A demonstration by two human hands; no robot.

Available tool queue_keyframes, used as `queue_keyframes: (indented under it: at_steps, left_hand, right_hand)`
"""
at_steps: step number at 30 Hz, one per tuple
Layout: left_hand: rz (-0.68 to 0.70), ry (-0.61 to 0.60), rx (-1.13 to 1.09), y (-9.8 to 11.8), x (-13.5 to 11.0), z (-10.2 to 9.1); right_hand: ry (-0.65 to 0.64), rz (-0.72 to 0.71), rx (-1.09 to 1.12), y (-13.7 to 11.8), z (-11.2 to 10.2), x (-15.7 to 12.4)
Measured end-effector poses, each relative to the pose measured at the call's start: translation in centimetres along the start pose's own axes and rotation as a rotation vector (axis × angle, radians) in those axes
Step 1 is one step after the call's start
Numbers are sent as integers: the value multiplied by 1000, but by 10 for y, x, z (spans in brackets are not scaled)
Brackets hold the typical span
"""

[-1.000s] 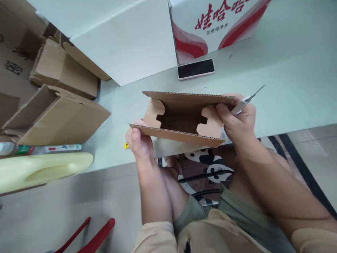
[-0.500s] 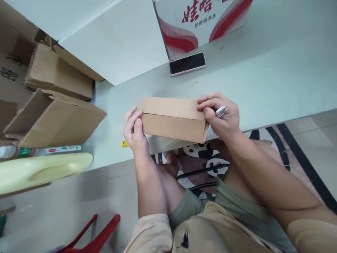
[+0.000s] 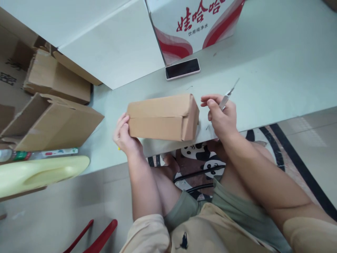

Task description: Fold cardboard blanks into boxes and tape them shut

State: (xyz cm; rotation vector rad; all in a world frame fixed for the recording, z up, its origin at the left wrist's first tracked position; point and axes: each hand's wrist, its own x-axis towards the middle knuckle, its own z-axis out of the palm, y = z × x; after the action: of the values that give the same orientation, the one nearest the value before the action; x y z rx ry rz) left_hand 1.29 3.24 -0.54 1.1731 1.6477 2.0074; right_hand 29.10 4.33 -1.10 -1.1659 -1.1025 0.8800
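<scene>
A brown cardboard box is tilted above the front edge of the pale table, its right end turned toward me. My left hand grips the box at its left end, thumb on the near side. To the right of the box, apart from it, my right hand is closed around a slim craft knife. The thin blade points up and away, past the fingers. A seam runs along the length of the box's upper side.
A phone lies before a red-and-white carton. Open cardboard boxes, a plastic bottle and a pale yellow object are at the left. Red chair legs stand on the floor below.
My right hand has come off the box and moved slightly away, the knife now pointing upward. The box has shifted left and turned, showing its right end.
</scene>
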Motion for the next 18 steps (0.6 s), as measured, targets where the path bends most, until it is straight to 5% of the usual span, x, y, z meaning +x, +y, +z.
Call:
queue_keyframes:
  at_steps: [5,9,13,18]
  left_hand:
    - [-277,141,-210,-9,14,-8]
    - [-528,95,-209,-11,4,-6]
    - [-776,-96,-169,-2,-14,5]
    - [-816,-280,-52,3,-23,12]
  right_hand:
    - [-271,61,-45,12,9,-6]
    - [-583,-102,34,12,25,-23]
    - [-606,-281,-55,10,34,-31]
    - [-583,-395,-108,9,29,-28]
